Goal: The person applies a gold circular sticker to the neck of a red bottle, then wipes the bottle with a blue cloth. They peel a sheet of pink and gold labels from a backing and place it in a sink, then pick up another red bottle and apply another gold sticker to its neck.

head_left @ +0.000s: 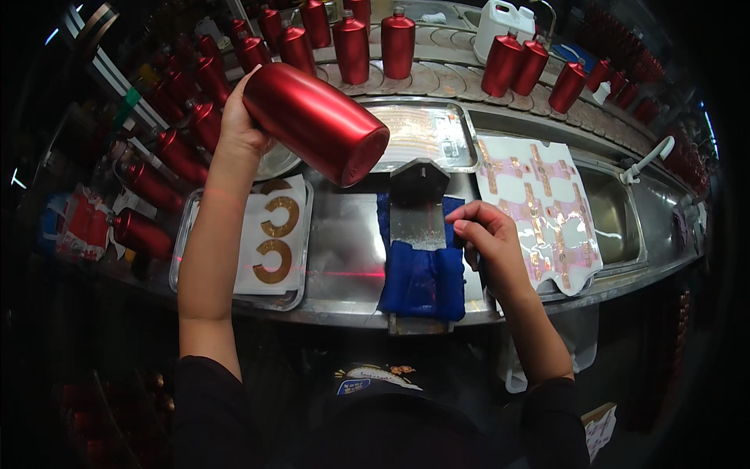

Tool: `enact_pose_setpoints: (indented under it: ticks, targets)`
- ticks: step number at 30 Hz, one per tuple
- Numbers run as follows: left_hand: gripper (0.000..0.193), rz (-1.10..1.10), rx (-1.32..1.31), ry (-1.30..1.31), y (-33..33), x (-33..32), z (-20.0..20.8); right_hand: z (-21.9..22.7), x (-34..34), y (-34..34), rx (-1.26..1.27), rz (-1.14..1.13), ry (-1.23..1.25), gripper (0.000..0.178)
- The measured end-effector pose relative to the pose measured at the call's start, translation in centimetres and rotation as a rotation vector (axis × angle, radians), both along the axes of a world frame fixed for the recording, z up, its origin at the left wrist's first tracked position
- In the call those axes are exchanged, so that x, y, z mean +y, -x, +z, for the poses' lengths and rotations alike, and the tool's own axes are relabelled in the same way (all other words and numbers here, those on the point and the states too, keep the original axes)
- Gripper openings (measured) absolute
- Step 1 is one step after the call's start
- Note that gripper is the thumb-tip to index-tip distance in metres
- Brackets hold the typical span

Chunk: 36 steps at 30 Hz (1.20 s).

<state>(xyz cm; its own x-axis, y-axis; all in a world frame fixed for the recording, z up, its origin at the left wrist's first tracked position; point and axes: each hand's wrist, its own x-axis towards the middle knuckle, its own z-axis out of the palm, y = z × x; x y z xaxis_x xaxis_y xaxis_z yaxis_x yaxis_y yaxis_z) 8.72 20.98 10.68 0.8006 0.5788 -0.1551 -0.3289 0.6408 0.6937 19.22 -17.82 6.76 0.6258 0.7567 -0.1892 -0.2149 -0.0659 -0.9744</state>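
My left hand (244, 117) grips a glossy red bottle (316, 117) at its upper end and holds it up, tilted, with the base toward the right. Its neck is hidden in my hand. Below and to the right stands a metal rest (418, 184) with a dark upright end plate, padded by a folded blue cloth (422, 281). Beside the cloth is my right hand (486, 234), thumb and fingers drawn together. A dark sliver shows under them, too unclear to name. Gold ring-shaped decals (275, 262) lie on white paper in a tray by my left forearm.
Red bottles (351, 51) line a curved conveyor (437, 78) at the back; more crowd the left. A sheet of gold and pink decals (539, 203) lies right, beside a sink (609, 227) with a white tap (652, 156). A metal tray (469, 137) and a white jug (500, 27) stand behind.
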Motion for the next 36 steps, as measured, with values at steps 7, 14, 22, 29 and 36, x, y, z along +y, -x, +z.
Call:
enact_pose_setpoints:
  ticks: [7, 14, 22, 29, 36]
  targets:
    - [0.035, 0.066, 0.108, 0.119, 7.3, -4.3, -3.8, 1.6, 4.0, 4.5, -0.952, 0.021, -0.127, 0.088]
    - [0.041, -0.060, 0.066, 0.266, 9.3, -9.9, -3.5, 0.6, 6.8, 6.8, -0.866, 0.117, -0.279, 0.090]
    - [0.036, 0.274, 0.085, -0.046, 8.6, -12.3, -3.0, -0.3, 5.0, 9.5, 0.641, 0.282, -0.027, 0.069]
    - [0.046, 0.306, 0.307, -0.686, 7.2, -14.1, -2.1, -0.5, 1.5, 8.1, 0.119, 0.350, 0.100, 0.053]
    - [0.059, 0.385, 0.331, -1.353, 7.3, -18.6, -4.2, -0.4, 2.3, 6.1, -0.373, 0.165, 0.136, 0.046]
